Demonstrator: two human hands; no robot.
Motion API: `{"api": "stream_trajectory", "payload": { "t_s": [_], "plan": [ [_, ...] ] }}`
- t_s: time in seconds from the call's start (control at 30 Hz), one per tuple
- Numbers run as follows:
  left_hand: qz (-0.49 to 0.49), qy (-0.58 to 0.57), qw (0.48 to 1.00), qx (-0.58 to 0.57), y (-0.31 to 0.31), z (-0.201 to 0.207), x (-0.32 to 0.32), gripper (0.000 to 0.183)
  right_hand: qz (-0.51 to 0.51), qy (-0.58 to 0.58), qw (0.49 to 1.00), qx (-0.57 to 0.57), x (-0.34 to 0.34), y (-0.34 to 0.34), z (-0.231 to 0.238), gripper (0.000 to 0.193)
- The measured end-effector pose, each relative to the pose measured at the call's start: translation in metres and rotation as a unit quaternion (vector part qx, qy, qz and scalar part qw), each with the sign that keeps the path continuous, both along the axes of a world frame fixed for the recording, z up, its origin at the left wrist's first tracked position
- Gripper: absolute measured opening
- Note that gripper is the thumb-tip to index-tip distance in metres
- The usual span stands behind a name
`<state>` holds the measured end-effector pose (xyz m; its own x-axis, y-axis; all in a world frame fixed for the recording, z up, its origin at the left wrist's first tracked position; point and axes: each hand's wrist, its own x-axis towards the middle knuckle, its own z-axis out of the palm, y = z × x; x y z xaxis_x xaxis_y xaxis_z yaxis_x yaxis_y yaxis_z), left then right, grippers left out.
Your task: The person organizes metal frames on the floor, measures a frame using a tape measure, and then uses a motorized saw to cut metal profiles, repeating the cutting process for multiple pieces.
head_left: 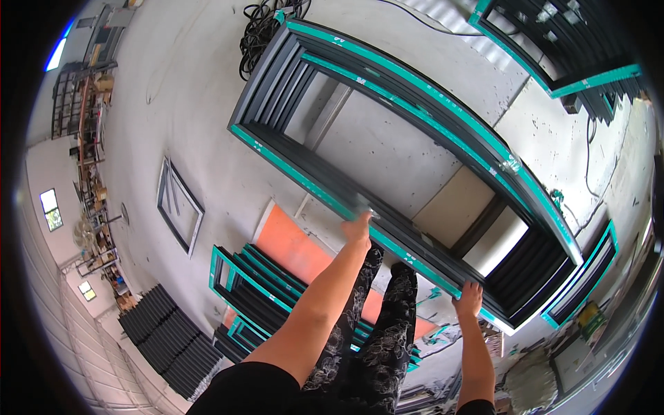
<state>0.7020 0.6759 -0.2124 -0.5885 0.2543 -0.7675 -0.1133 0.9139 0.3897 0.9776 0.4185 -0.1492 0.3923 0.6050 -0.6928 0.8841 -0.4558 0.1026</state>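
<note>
A stack of dark grey rectangular metal frames [304, 169], edged with green protective tape, lies in front of me. My left hand [357, 227] is at the middle of the near rail, its fingers closed and partly smeared by motion. A small pale, shiny bit shows by the fingertips, too blurred to name. Farther right, my right hand [469, 299] grips the near rail close to its right corner, fingers curled over the edge. One more taped frame rail [546, 207] sits askew along the far side of the stack.
More green-taped frames [263, 283] are stacked at left by an orange board [294, 238]. A lone frame [181, 207] lies on the floor. Coiled black cable [257, 38] is at the far side. Further frames [553, 41] stand far right, and dark bundled profiles [169, 339] lie lower left.
</note>
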Motion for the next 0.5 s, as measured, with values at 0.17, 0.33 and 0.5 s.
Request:
{"api": "stream_trajectory", "payload": {
  "t_s": [0.17,0.33,0.5],
  "plan": [
    [-0.069,-0.046,0.996,-0.024,0.003,0.005,-0.012,0.075,0.046,0.079,0.995,-0.028,0.01,0.003,-0.004,0.059],
    [-0.061,0.02,0.998,-0.024,0.001,0.013,-0.01,0.069,0.053,0.103,0.992,-0.04,0.013,0.002,0.004,0.057],
    [-0.05,-0.105,0.989,-0.093,0.012,0.0,-0.02,0.064,0.051,0.102,0.992,-0.051,0.011,0.009,-0.005,0.056]
  ]
}}
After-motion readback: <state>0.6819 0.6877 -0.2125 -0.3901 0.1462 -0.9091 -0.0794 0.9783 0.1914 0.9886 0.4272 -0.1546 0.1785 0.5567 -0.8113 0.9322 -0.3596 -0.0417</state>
